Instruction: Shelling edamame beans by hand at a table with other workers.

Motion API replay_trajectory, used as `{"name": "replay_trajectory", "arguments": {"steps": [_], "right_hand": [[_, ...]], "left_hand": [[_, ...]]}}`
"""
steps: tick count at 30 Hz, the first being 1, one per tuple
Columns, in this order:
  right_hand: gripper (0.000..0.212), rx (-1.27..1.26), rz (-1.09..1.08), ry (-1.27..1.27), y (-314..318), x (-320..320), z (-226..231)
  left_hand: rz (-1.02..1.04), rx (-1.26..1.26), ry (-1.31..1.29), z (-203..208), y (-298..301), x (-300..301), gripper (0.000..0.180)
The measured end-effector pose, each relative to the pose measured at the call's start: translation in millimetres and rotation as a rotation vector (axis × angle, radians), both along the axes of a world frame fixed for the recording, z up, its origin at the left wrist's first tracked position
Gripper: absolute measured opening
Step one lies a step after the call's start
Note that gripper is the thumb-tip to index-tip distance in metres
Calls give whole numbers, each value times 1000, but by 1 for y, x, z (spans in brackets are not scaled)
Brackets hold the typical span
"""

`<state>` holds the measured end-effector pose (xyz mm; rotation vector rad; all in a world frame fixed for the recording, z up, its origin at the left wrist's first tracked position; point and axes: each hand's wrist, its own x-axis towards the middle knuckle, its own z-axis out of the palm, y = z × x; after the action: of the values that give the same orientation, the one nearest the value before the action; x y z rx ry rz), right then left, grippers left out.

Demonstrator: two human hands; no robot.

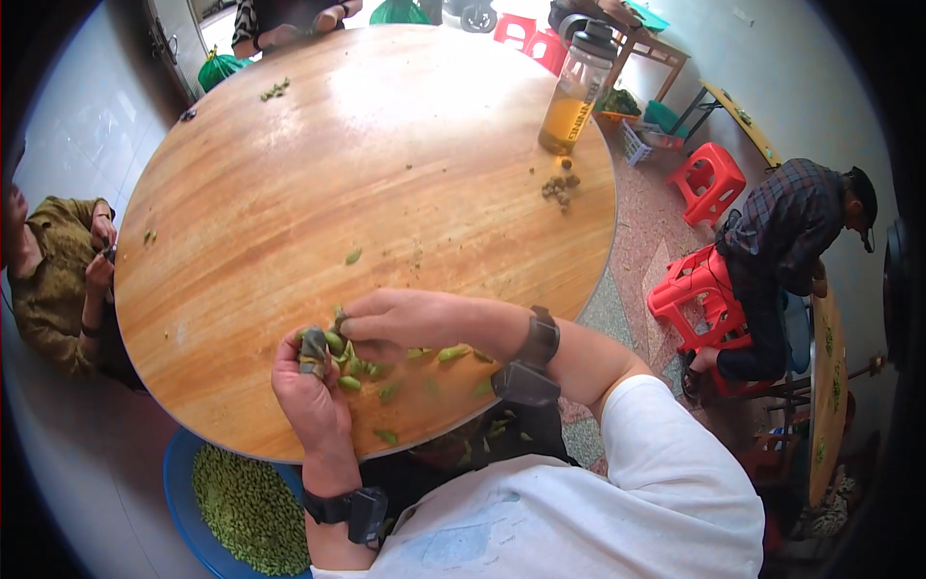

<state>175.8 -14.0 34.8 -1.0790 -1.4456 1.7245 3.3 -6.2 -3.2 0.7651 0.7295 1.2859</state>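
Observation:
Over the near edge of the round wooden table point(289, 217), my two hands meet above a small heap of green beans and pods point(367, 367). My left hand point(313, 386) is closed with a green bean pod point(335, 343) at its fingers. Grey and tan wrapping covers one of its digits. Reaching across from the right, my right hand point(395, 320) has its fingertips pinched together beside the left hand's fingers. Something dark shows at those fingertips; whether it is wrapping or a held thing is unclear. A loose green pod point(354, 257) lies just beyond.
A blue basin point(183, 497) full of shelled green beans point(241, 507) stands below the table at left. A bottle of amber liquid point(571, 101) stands far right, beside brown crumbs point(559, 188). People sit left, far and right; red stools point(709, 183) stand at right.

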Motion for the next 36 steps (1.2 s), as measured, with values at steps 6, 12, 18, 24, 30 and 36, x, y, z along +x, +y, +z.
{"name": "replay_trajectory", "arguments": {"steps": [6,12,18,24,30,36], "right_hand": [[21,-165,20,82,2,-1,4],[19,158,51,-6,7,4,-26],[17,-209,135,152,1,9,2],[16,203,-52,-137,1,1,-10],[14,603,-185,-513,1,-4,-5],[16,166,-141,-242,3,-4,-8]], "left_hand": [[112,75,112,3,-4,2,13],[92,139,176,3,-7,10,11],[-278,42,-158,12,-5,-6,8],[-252,-34,-182,6,-4,-1,13],[-48,113,225,-4,2,5,25],[-45,80,279,8,-6,4,20]]}}
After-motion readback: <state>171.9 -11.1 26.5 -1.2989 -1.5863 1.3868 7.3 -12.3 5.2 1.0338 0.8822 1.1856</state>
